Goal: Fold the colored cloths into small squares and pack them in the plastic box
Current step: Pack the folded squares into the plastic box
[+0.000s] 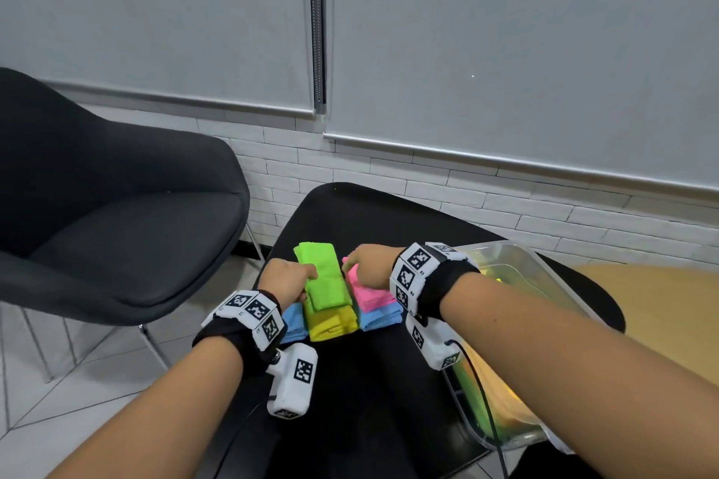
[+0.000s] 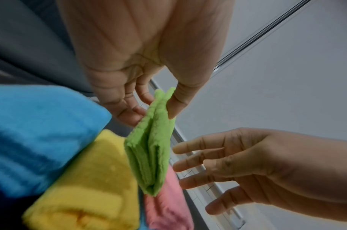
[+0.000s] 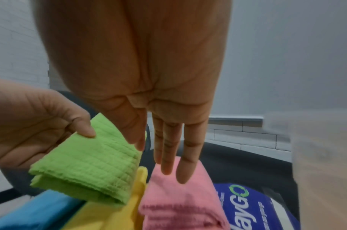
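1. On the black table (image 1: 373, 381), the left hand (image 1: 286, 276) pinches the folded green cloth (image 1: 325, 280) at its left edge, thumb on top and fingers beneath; the wrist views show the cloth lifted off the stack on that side.
2. Right hand (image 1: 369, 264) holds nothing: its fingers (image 3: 169, 155) are straight and slightly spread, hovering just over the pink cloth (image 1: 367, 290) and beside the green one's free edge.
3. Under the green cloth lies a yellow cloth (image 1: 332, 321); blue cloths (image 1: 379, 317) sit under the pink one and at the stack's left. Further right stands the plastic box (image 1: 517, 323), with yellow and green fabric showing through its wall.
4. The step in hand looks like the last fold of the green cloth, which is a strip rather than a square. To do it well:
 - Bring the right fingers onto the free edge before the left pinch eases, so the several layers seen in the left wrist view do not fan apart.
 - Fold end to end, matching corners, then press flat with open fingers.
 - Keep it clear of the pink cloth, so that pile is not dragged askew.
 - Carry the finished square flat between both hands to the box.
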Action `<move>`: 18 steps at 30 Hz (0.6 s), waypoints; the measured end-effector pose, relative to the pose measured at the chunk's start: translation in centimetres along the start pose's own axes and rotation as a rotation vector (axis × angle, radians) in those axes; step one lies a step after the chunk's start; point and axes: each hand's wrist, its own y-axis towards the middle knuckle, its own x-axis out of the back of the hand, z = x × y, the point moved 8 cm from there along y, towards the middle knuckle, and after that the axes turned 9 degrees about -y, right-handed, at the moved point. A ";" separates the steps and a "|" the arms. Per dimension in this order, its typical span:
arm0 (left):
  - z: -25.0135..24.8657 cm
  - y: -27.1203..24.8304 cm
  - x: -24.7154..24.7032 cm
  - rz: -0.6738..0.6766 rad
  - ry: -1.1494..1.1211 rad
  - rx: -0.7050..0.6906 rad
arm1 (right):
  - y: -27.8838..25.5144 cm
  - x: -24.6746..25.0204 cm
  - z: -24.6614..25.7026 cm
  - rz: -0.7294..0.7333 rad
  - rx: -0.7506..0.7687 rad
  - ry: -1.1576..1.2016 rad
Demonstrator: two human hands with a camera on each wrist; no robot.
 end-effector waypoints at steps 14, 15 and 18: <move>-12.7 -12.1 -10.9 0.333 -0.155 -0.235 | -11.8 10.8 -8.7 -0.304 -0.067 0.510; -12.8 -13.0 -12.4 0.359 -0.146 -0.238 | -12.8 10.5 -9.8 -0.295 -0.075 0.491; -12.3 -15.3 -16.5 0.432 -0.052 -0.249 | -15.6 8.9 -13.4 -0.262 -0.125 0.491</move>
